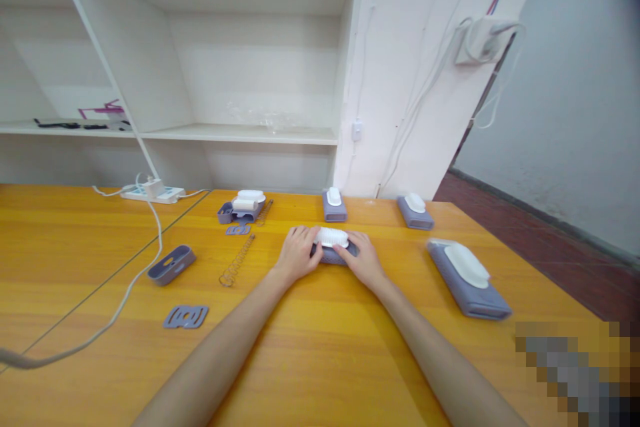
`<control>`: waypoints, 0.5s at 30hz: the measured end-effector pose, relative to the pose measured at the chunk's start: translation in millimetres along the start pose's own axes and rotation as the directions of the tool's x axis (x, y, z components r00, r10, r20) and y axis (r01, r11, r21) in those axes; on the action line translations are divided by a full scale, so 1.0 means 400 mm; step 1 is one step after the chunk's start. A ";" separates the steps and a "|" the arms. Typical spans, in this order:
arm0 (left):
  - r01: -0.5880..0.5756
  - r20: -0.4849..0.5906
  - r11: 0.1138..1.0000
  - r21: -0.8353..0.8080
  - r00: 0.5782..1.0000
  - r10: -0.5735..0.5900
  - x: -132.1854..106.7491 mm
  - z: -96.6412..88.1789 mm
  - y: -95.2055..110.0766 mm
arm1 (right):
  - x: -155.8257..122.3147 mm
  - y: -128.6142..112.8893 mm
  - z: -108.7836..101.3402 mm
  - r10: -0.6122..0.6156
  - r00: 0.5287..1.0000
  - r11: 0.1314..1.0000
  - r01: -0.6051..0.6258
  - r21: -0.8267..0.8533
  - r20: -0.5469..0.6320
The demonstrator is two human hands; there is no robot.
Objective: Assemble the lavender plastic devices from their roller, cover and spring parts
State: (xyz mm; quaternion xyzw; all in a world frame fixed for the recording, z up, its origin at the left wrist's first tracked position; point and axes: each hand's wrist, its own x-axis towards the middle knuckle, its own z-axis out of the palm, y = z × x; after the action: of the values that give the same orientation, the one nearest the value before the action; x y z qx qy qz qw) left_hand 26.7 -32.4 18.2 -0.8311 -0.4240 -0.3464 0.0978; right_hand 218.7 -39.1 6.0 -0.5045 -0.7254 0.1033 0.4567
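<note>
Clasping a white-topped grey case (333, 255) between curled left hand (299, 253) and right hand (366, 259)

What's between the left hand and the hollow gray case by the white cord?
In the head view, a coiled spring lies between the left hand and that gray case.

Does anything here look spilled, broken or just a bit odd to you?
Nothing looks spilled or clearly broken. The one untidy thing is the cord, trailing loosely from the power strip over the left of the table, right beside a grey shell.
</note>
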 end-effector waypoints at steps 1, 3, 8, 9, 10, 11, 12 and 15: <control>-0.003 -0.004 1.000 -0.001 1.000 0.003 0.000 0.000 0.000 | 0.000 -0.001 -0.001 -0.001 1.000 1.000 0.001 -0.001 0.005; -0.008 -0.010 1.000 -0.003 1.000 0.008 0.000 -0.001 0.000 | 0.001 0.000 0.000 -0.001 1.000 1.000 0.001 -0.007 0.005; -0.003 -0.006 1.000 0.012 1.000 0.003 0.002 0.001 0.002 | 0.003 0.005 0.007 0.012 1.000 1.000 -0.012 -0.022 -0.010; -0.003 -0.002 1.000 0.020 1.000 0.003 0.002 0.002 0.002 | 0.003 0.006 0.009 0.010 1.000 1.000 -0.010 -0.024 -0.014; -0.003 0.001 1.000 0.028 1.000 0.003 0.003 0.002 0.002 | 0.002 0.007 0.010 0.007 1.000 1.000 -0.007 -0.024 -0.017; -0.003 0.003 0.999 0.036 1.000 0.003 0.003 0.003 0.002 | 0.002 0.008 0.010 0.004 1.000 1.000 -0.004 -0.021 -0.018; -0.003 0.005 0.999 0.040 1.000 0.003 0.003 0.003 0.001 | 0.001 0.010 0.009 0.001 1.000 1.000 -0.001 -0.015 -0.015; 0.002 0.010 0.999 0.032 1.000 -0.003 0.003 0.004 -0.002 | -0.001 0.016 0.003 -0.006 1.000 1.000 0.005 0.019 0.008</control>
State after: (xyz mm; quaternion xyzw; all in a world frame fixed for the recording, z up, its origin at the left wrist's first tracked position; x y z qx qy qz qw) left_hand 27.4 -30.1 17.7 -0.8306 -0.4310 -0.3354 0.1085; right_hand 221.8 -36.0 1.4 -0.4977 -0.7275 0.1110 0.4591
